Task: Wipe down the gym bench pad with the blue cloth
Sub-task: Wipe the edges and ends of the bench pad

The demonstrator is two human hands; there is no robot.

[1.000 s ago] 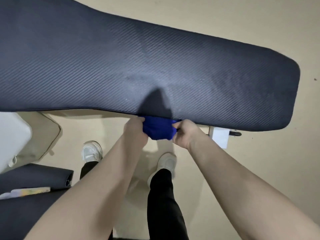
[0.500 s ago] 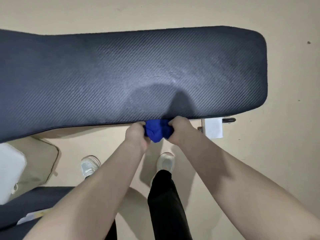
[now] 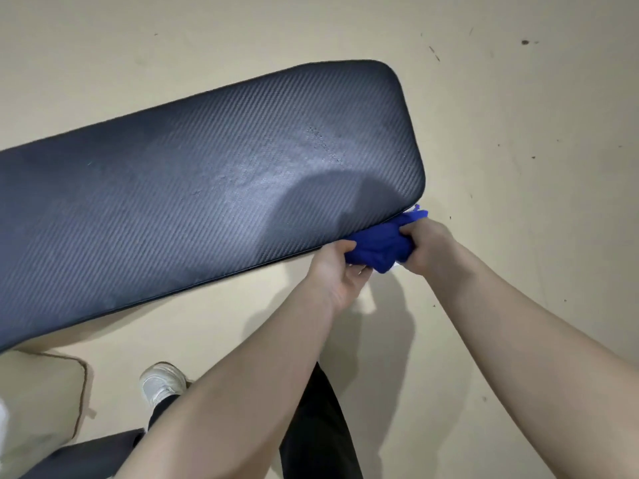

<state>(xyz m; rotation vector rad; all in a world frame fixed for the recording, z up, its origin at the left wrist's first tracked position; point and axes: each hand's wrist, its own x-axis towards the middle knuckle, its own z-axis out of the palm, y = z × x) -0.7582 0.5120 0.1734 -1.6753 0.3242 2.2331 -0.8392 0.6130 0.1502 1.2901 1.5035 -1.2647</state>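
both hands' fingers point(image 3: 411, 233) bunch the blue cloth point(image 3: 378, 245) at the pad point(image 3: 207, 188) corner; the pad's long axis runs away leftward from them.

A dark navy padded bench point(image 3: 193, 209) with fine diagonal weave; a vivid blue crumpled cloth point(image 3: 380, 245); beige speckled floor point(image 3: 518, 133); a white sneaker point(image 3: 160, 382).

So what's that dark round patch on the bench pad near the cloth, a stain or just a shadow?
Head view: it looks like a soft shadow on the bench pad, probably cast by the person, beside the blue cloth. A similar shadow falls on the floor. The paler patch nearby looks like sheen or moisture.
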